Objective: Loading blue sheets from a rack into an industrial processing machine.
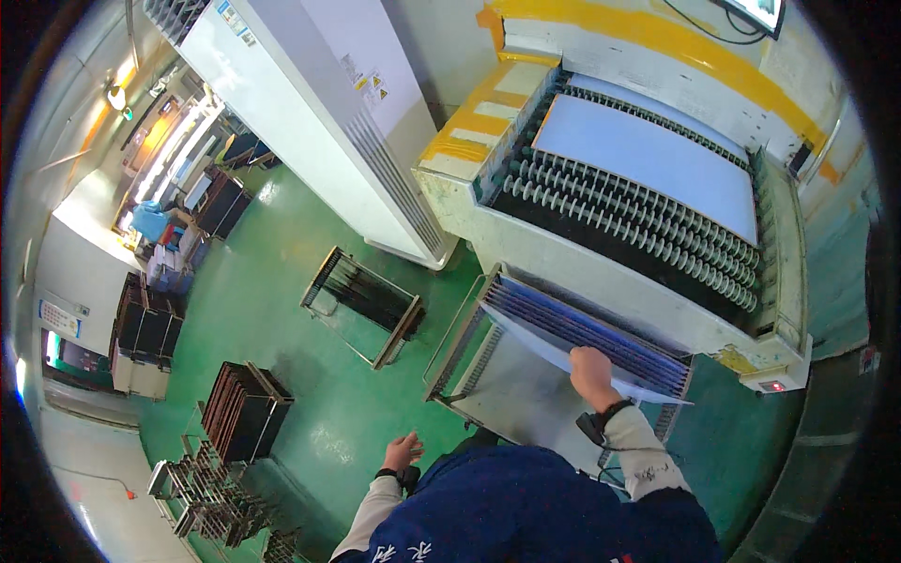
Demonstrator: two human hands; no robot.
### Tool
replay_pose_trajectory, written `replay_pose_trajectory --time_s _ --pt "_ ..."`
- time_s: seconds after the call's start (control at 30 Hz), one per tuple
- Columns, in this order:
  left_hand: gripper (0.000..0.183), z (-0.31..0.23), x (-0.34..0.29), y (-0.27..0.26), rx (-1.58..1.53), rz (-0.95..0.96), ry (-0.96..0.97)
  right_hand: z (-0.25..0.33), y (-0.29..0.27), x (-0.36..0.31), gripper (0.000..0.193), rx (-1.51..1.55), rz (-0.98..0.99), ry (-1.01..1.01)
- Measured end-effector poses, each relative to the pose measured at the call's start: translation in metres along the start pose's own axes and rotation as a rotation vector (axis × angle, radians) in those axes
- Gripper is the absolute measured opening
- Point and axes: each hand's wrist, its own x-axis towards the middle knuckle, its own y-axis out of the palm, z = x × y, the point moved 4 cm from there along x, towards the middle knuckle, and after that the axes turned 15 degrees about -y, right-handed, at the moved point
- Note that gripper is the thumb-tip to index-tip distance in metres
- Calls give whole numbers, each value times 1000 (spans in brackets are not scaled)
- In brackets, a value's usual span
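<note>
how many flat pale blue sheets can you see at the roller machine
2. One pale blue sheet lies flat on the roller conveyor. The other sheet is gripped by the right hand at the slotted rack. Racked panels may hide more.

Your right hand [591, 368] reaches forward on an extended arm, fingers closed in a grip; your left hand [404, 451] hangs low, fingers spread.

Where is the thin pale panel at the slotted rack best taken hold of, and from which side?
Probably by its near free edge, from the person's side. The thin pale panel leans into the slotted rack, far edge among other sheets, so only the near edge is open. The right hand already rests there; the left hand hangs free.
</note>
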Motion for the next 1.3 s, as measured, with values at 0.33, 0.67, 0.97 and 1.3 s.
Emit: replay_pose_trajectory --time_s 0.33,0.67,0.97,1.3 --pt "41 -4 14 3 65 17 -21 -25 -220 -18 15 692 -832 317" --pt "38 -3 0 3 48 -12 -5 -70 -188 -25 1 1642 -1114 386" --pt "41 0 2 2 -5 2 15 -93 -139 -3 24 1745 -750 632" --pt "38 8 11 -4 -49 19 -12 -75 -121 6 31 1564 -662 552"
